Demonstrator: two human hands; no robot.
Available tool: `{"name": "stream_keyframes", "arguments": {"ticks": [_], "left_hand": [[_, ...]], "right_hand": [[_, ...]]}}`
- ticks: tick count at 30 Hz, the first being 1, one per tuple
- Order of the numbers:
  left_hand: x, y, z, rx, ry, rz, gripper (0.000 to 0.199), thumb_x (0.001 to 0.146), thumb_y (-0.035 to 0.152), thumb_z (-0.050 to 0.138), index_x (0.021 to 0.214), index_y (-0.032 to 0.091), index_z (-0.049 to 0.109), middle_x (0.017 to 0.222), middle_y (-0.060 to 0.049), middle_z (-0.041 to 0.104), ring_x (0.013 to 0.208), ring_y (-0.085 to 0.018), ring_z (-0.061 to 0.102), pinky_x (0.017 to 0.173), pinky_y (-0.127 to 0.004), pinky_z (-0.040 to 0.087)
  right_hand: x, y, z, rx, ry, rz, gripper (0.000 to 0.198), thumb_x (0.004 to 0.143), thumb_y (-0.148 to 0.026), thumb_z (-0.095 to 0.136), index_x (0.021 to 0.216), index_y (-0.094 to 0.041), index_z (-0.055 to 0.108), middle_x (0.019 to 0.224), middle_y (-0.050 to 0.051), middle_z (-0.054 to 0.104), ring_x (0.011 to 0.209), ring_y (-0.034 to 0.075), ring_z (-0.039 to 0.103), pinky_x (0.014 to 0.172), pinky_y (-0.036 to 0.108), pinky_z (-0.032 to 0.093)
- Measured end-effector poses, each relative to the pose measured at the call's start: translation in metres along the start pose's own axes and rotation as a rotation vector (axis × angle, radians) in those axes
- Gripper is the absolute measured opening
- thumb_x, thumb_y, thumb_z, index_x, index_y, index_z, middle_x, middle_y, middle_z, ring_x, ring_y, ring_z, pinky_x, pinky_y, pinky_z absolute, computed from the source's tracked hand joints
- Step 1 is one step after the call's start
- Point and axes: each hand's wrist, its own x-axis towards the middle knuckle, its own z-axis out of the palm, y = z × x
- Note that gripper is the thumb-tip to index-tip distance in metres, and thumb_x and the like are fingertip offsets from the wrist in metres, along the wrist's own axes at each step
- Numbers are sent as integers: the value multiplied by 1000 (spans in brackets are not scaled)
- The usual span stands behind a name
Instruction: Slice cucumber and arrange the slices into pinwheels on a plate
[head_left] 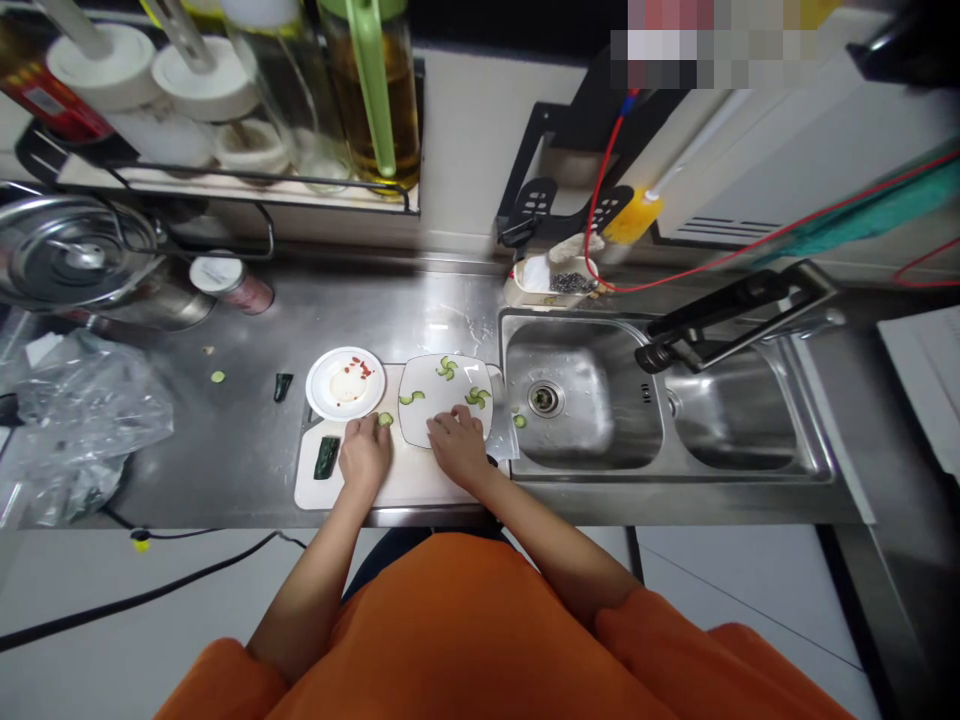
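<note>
My left hand [365, 458] is over the white cutting board [405, 490], fingers curled together, with cucumber slices [385, 420] at its fingertips. Over the lower part of the squarish white plate [420, 425], my right hand [459, 448] has its fingers bent and drawn together; whatever is under them is hidden. Cucumber slices lie on that plate in small pinwheels [447, 368], with a shorter curved row [411, 397] at its left. Left of my left hand, a dark green cucumber piece [325, 458] rests on the board. A round white plate [313, 385] holding small red pieces stands just behind.
A knife blade [507, 440] shows right of the square plate, beside the double sink [592, 400] and black faucet [705, 315]. Another cucumber end [283, 387] lies on the steel counter [225, 430]. Plastic bags [90, 420], a pot [82, 255] and a seasoning rack [262, 190] stand left.
</note>
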Motion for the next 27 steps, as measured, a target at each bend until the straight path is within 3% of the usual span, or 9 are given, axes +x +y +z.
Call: {"name": "stream_keyframes", "arguments": {"ticks": [11, 16, 21, 27], "left_hand": [[1, 2, 0, -232, 7, -66, 17, 80, 32, 51, 86, 20, 62, 83, -6, 64, 78, -20, 59, 74, -33, 44], [1, 6, -15, -455, -91, -132, 20, 74, 37, 58, 83, 20, 64, 73, 0, 66, 65, -14, 57, 68, -27, 44], [7, 18, -25, -740, -300, -111, 28, 68, 40, 65, 82, 16, 66, 68, 0, 64, 60, -10, 53, 61, -23, 42], [13, 28, -24, -961, -457, -142, 43, 61, 48, 72, 86, 14, 64, 69, 0, 62, 60, -8, 51, 57, -20, 39]], "right_hand": [[0, -2, 3, 70, 3, 5, 24, 93, -25, 41, 106, -22, 60, 112, 9, 59, 111, 27, 36, 78, 36, 34], [10, -2, -1, 289, -51, 97, 24, 90, -27, 47, 108, -24, 63, 109, 6, 63, 108, 26, 41, 76, 34, 37], [28, -2, -4, 618, -1, 160, 21, 86, -26, 54, 101, -20, 68, 98, 4, 68, 98, 19, 53, 86, 32, 38], [32, 6, -11, 888, -20, 288, 12, 77, -23, 58, 76, -19, 70, 74, -1, 67, 74, 14, 59, 71, 24, 42]]}}
